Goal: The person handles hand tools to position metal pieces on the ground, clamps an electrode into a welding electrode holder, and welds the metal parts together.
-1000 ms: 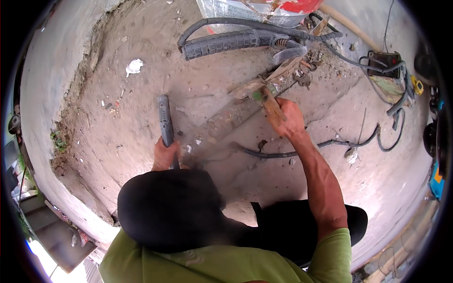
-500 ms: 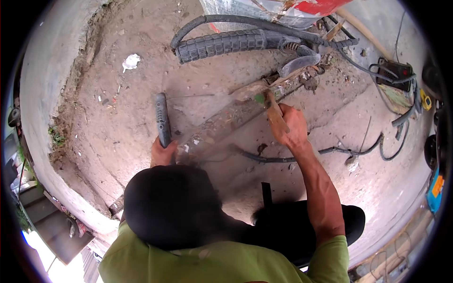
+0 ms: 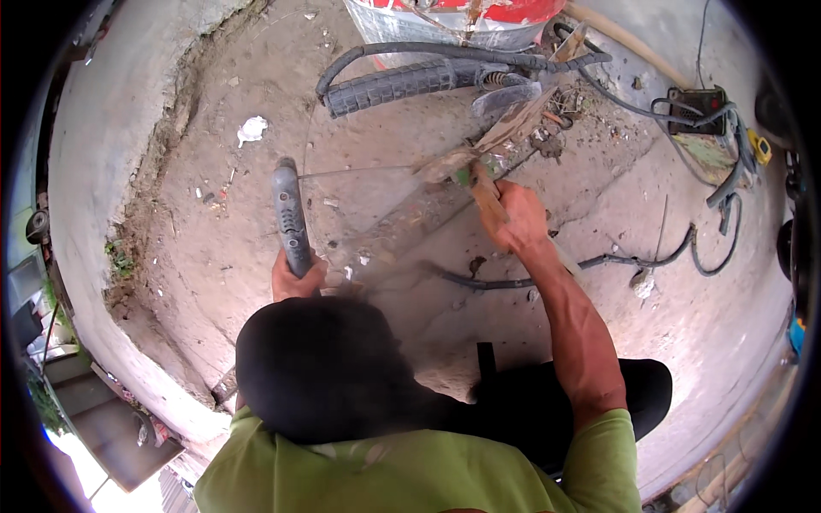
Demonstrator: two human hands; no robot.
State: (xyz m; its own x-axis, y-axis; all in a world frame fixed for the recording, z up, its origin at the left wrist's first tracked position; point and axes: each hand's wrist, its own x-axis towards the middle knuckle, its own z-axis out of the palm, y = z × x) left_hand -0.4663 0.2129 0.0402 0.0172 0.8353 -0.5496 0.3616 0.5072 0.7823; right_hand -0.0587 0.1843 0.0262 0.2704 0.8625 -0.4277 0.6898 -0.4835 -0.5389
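In the head view, the wooden piece (image 3: 486,195) is over the dirt floor (image 3: 410,316), right of the left hand (image 3: 299,277), its long axis slanting upper left to lower right; the right hand (image 3: 518,218), nearer, has its grip wrapped around it. It looks brown and rough. The left grip clasps a dark grey, elongated tool (image 3: 292,214).
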